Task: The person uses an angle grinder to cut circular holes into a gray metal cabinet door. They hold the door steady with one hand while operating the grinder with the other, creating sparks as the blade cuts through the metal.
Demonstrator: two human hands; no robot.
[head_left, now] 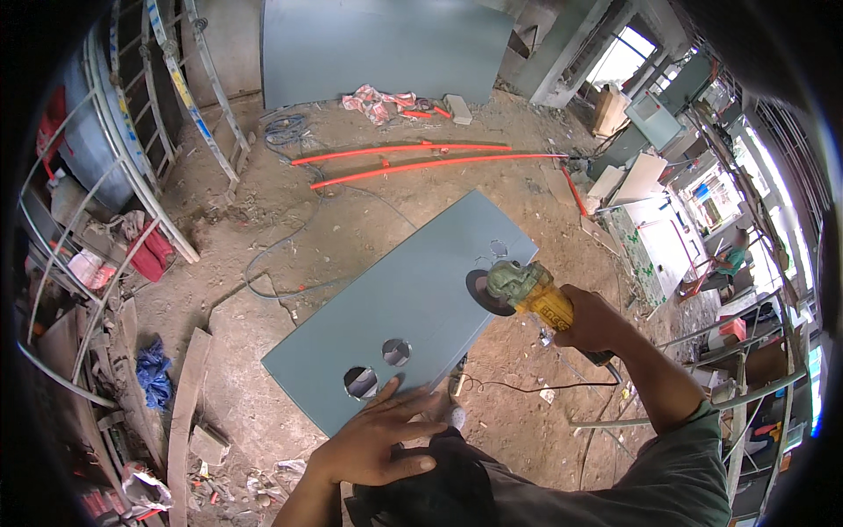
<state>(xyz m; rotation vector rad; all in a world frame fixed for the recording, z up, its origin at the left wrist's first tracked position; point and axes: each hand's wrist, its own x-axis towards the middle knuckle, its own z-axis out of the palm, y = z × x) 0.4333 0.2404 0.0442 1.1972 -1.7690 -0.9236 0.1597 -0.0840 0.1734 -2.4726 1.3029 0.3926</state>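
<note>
A yellow angle grinder (546,304) with a metal gear head is in my right hand (590,323), fingers wrapped round its body. Its thin cutting disc (490,292) stands over the right part of a grey-blue panel (413,272); whether the disc touches it I cannot tell. The panel has two round holes near its left end and a rough outline of marks or cuts near its right end. My left hand (382,437) lies on the panel's near edge beside the holes, fingers stretched out and holding nothing. A dark power cord trails from the grinder.
Two orange pipes (421,167) lie on the dirt floor beyond the panel, near a coiled cable (285,130). A large grey sheet (386,53) leans at the back. Metal ladders (189,97) stand at left, scaffold tubes at right. Another person (731,255) sits far right.
</note>
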